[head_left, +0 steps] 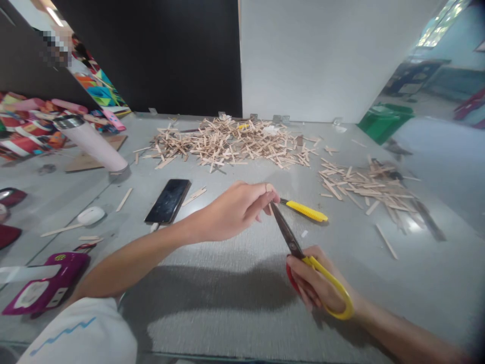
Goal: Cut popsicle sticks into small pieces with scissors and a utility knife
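My right hand (318,285) grips the yellow and red handles of a pair of scissors (291,241), blades pointing up and left. My left hand (235,210) is closed in a pinch at the blade tips, holding a small wooden stick piece (269,188) that barely shows above the fingers. A yellow utility knife (305,211) lies on the grey table (227,283) just behind the scissors. A big heap of wooden sticks (231,144) lies at the back centre and a smaller pile of sticks (367,187) at the right.
A black phone (168,200) lies left of my left hand. A pink tumbler (93,141), a white mouse (91,216) and a magenta device (47,285) sit at the left. A green bin (384,121) stands at the far right. Walls close off the back.
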`<state>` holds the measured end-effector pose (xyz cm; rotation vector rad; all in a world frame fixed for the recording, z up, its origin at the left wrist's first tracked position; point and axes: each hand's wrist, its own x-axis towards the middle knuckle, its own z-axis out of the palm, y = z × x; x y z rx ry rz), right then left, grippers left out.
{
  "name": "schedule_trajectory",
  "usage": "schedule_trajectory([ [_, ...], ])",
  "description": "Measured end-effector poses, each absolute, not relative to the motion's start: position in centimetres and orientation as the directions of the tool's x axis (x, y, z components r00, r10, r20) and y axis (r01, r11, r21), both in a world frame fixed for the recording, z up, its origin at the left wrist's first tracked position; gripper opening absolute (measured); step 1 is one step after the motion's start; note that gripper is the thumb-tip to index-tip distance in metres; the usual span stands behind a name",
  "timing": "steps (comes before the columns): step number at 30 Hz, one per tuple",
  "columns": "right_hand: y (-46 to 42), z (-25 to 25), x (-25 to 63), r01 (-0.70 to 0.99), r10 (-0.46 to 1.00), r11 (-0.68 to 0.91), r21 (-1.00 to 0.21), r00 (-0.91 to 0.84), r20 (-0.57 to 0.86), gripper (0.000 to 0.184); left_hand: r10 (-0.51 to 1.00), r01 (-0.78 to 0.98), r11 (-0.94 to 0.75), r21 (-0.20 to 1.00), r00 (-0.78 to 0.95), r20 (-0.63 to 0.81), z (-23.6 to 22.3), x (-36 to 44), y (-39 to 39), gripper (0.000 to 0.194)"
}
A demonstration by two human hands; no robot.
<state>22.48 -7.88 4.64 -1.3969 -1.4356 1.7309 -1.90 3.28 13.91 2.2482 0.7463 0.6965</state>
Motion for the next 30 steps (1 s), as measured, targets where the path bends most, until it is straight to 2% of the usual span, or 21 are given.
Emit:
schedule_trajectory([
  [3,-7.9,4.4,22.6,0.227,0.836,-0.337,-0.914,-0.374,-0.401,0.086,0.644,0.356,-0.675,0.647,0.712,0.280,13.6,-2.1,3.5,0.039],
  [6,-7.9,4.5,22.6,0.215,0.818,-0.340,-0.916,-0.414,-0.400,0.088,0.623,0.423,-0.742,0.521,0.723,0.300,13.4,-2.3,3.5,0.038],
  [8,-7.8,4.5,22.6,0.213,0.820,-0.337,-0.917,-0.413,-0.397,0.088,0.627,0.448,-0.748,0.490,0.720,0.299,13.4,-2.4,3.4,0.039],
  [18,-7.2,3.9,22.5,0.193,0.846,-0.363,-0.912,-0.343,-0.409,0.074,0.716,0.407,-0.614,0.676,0.647,0.261,13.7,-1.7,3.3,0.043],
  [30,-7.4,3.8,22.8,0.152,0.865,-0.311,-0.938,-0.364,-0.346,0.073,0.710,0.400,-0.633,0.662,0.642,0.290,14.1,-1.6,3.2,0.040],
])
